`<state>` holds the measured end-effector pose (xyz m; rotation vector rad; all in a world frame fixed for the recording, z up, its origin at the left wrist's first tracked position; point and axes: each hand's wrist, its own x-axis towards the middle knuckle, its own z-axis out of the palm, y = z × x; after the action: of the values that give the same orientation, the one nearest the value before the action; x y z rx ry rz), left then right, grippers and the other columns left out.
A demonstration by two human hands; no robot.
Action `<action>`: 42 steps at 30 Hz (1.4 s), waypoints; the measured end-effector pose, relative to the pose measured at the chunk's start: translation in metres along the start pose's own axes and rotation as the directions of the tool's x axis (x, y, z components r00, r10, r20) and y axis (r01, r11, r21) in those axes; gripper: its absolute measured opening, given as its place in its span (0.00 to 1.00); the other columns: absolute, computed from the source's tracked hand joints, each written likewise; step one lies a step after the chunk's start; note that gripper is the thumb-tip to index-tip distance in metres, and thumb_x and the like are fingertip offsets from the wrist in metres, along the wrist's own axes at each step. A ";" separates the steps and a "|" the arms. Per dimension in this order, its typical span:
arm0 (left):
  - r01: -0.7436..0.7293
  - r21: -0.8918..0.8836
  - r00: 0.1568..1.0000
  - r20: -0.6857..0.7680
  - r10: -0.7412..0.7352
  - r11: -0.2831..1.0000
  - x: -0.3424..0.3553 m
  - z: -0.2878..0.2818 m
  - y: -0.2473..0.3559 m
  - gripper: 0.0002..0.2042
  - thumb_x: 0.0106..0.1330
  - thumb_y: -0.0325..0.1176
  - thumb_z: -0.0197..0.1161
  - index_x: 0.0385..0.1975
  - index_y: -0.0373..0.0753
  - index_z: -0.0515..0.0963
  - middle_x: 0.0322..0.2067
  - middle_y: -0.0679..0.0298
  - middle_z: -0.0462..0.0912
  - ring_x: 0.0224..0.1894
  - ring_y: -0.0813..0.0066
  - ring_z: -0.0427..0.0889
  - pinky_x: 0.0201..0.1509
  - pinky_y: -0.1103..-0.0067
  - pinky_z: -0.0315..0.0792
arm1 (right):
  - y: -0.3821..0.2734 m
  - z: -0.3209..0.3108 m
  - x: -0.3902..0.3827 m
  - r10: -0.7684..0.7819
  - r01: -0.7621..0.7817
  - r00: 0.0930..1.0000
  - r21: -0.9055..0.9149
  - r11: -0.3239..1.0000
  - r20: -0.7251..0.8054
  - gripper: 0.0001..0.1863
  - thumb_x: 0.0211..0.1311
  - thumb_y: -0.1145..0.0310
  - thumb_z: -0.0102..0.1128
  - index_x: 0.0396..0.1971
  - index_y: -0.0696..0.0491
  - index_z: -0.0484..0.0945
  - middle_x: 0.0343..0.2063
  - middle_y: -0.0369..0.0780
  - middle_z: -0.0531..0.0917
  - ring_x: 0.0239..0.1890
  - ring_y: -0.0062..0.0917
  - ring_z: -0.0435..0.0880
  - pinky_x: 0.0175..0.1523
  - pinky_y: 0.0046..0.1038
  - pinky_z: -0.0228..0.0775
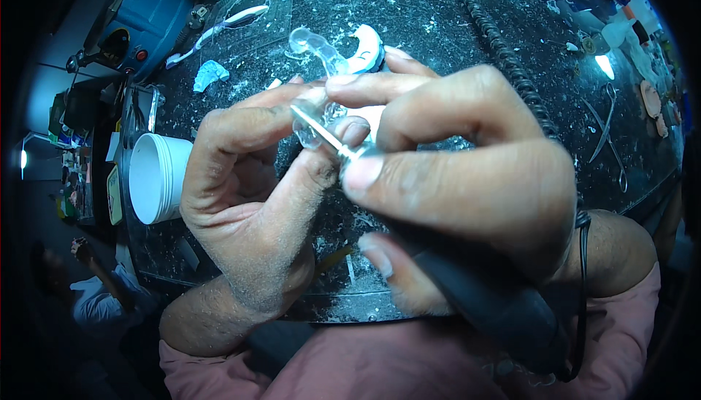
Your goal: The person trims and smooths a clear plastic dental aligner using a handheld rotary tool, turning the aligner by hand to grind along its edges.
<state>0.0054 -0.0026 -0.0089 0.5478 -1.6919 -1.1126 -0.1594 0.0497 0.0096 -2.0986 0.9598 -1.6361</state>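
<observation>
My left hand pinches a small clear plastic piece, which looks like a dental tray, between thumb and fingers. Wrapped in my right hand is a rotary handpiece with a black body, a cord and a slim metal tip. That tip lies across the clear piece, close to the left thumb; whether it touches is unclear. White dust coats my left wrist. Just beyond the fingers lie another clear curved tray and a pale horseshoe-shaped dental model, partly hidden by my hands.
Dust and scraps cover the dark bench. A white bucket stands at left, near a blue machine. Farther off are a toothbrush and a blue model piece. Scissors and a coiled cable lie right. Another person is at far left.
</observation>
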 end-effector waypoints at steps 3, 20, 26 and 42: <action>0.083 -0.059 0.993 -0.077 -0.087 0.995 -0.001 0.004 0.004 0.21 0.49 0.34 0.71 0.38 0.35 0.70 0.45 0.54 0.75 0.49 0.69 0.75 0.55 0.73 0.68 | -0.004 0.006 -0.003 0.017 -0.020 0.999 -0.057 0.998 -0.043 0.21 0.38 0.79 0.63 0.37 0.54 0.71 0.35 0.44 0.72 0.44 0.42 0.78 0.57 0.52 0.59; 0.187 -0.048 0.982 -0.025 -0.188 0.981 0.002 0.004 0.013 0.18 0.61 0.32 0.58 0.48 0.30 0.68 0.47 0.53 0.74 0.50 0.69 0.74 0.56 0.73 0.67 | 0.018 0.002 0.000 -0.222 0.226 0.968 0.031 0.974 -0.115 0.23 0.43 0.73 0.67 0.41 0.54 0.69 0.35 0.44 0.73 0.44 0.40 0.79 0.60 0.49 0.57; 0.171 -0.210 0.985 0.007 -0.173 0.963 0.000 0.003 0.005 0.19 0.62 0.29 0.54 0.52 0.28 0.65 0.49 0.51 0.73 0.49 0.66 0.75 0.55 0.70 0.69 | 0.000 -0.030 0.012 -0.096 0.111 0.965 -0.047 0.993 0.245 0.25 0.44 0.71 0.67 0.43 0.55 0.67 0.35 0.45 0.74 0.44 0.39 0.79 0.60 0.47 0.58; 0.388 -0.163 0.918 -0.020 -0.396 0.907 0.001 0.005 0.022 0.29 0.53 0.32 0.67 0.54 0.30 0.65 0.49 0.55 0.74 0.49 0.71 0.76 0.54 0.75 0.71 | -0.005 -0.022 0.007 -0.028 0.037 0.977 -0.039 0.999 0.210 0.21 0.46 0.73 0.65 0.42 0.53 0.70 0.37 0.44 0.75 0.46 0.38 0.77 0.60 0.49 0.56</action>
<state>0.0038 0.0096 0.0103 0.8342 -1.4670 -1.4904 -0.1777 0.0515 0.0242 -2.2718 0.9037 -1.3845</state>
